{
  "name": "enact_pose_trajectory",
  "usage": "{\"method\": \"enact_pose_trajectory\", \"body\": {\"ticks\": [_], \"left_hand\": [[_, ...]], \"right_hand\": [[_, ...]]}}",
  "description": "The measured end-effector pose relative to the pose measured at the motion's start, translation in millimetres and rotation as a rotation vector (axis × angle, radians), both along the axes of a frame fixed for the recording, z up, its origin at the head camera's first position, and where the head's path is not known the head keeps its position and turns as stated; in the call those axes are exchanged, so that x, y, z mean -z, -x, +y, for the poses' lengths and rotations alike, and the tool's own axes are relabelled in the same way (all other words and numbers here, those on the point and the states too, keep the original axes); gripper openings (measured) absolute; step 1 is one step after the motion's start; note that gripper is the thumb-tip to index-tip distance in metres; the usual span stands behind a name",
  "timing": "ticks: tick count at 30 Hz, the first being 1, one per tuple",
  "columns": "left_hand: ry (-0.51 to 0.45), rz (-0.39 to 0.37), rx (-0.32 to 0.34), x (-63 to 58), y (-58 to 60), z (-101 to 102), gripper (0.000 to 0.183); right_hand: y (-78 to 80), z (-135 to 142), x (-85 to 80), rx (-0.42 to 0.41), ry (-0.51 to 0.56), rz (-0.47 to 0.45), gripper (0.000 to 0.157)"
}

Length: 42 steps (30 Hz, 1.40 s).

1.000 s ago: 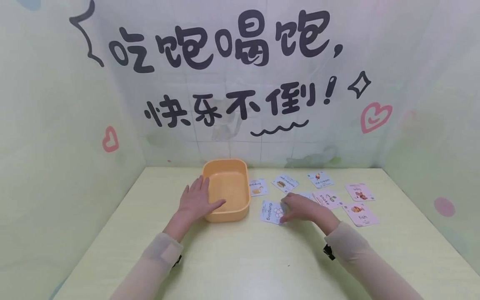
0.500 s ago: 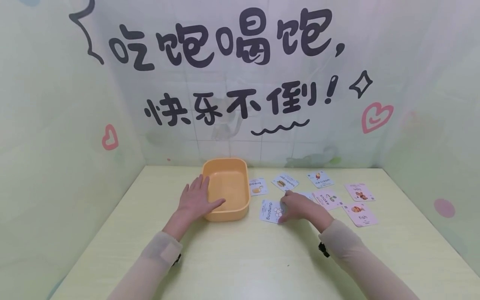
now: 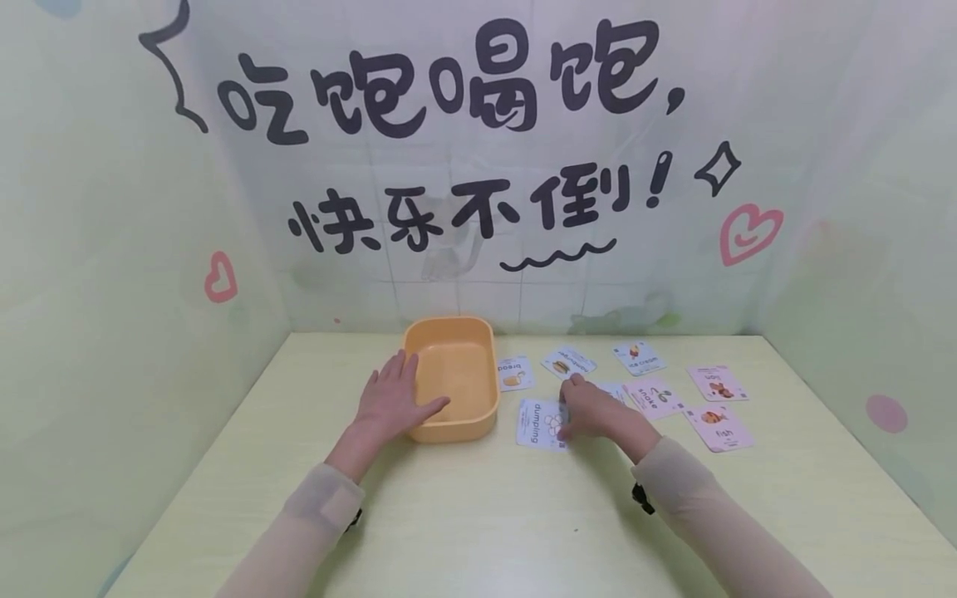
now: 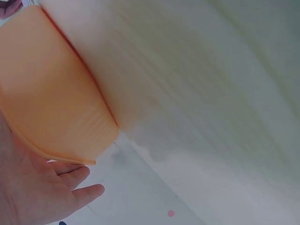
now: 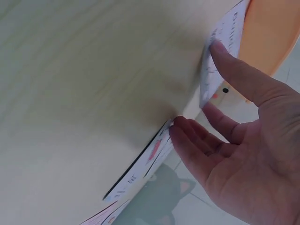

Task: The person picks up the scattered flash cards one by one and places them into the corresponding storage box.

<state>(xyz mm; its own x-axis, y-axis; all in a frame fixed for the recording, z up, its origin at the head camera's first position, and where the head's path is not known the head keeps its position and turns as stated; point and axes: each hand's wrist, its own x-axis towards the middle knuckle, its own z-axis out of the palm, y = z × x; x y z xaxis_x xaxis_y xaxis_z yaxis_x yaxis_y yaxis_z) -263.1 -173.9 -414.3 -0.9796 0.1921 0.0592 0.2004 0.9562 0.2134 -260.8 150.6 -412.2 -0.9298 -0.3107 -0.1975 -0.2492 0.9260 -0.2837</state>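
My left hand (image 3: 389,399) rests on the left rim of an orange plastic bin (image 3: 458,430), its fingers fairly straight along the outside and its thumb reaching over the inside. The left wrist view shows those fingers at the rim of the bin (image 4: 56,89). A blue picture card marked "dumpling" (image 3: 538,425) is at the bin's right, and my right hand (image 3: 594,411) holds its right edge between thumb and index finger. In the right wrist view the dumpling card (image 5: 227,42) stands tilted between these fingertips. The other fingers of the right hand (image 5: 253,136) are beside another card (image 5: 145,159).
Behind lie a bread card (image 3: 516,374), a hamburger card (image 3: 568,364) and an ice cream card (image 3: 639,358). To the right are pink snake (image 3: 652,399), lion (image 3: 718,384) and fish (image 3: 719,428) cards. A printed cloth wall (image 3: 486,299) closes off the table's back.
My right hand and sleeve have shifted slightly left, and the dumpling card has moved a little left with the hand. The left hand and the bin have stayed in place.
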Motion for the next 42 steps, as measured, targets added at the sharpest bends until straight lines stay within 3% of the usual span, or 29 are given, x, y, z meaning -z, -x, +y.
{"method": "enact_pose_trajectory", "body": {"ticks": [8, 15, 31, 42], "left_hand": [[-0.014, -0.02, -0.009, 0.3, 0.1, -1, 0.102], [-0.043, -0.032, -0.014, -0.1, -0.8, -2, 0.1], [0.023, -0.037, -0.044, -3.8, 0.4, -6, 0.106], [-0.003, -0.066, -0.065, -5.1, 0.8, -19, 0.107]], "right_hand": [[5.4, 9, -1.0, -0.014, 0.189, 0.014, 0.026], [13.4, 17, -7.1, -0.019, 0.408, -0.075, 0.005], [20.3, 17, -45.1, 0.106, 0.545, 0.008, 0.007], [19.7, -3, -64.1, 0.18, 0.633, 0.168, 0.009]]}}
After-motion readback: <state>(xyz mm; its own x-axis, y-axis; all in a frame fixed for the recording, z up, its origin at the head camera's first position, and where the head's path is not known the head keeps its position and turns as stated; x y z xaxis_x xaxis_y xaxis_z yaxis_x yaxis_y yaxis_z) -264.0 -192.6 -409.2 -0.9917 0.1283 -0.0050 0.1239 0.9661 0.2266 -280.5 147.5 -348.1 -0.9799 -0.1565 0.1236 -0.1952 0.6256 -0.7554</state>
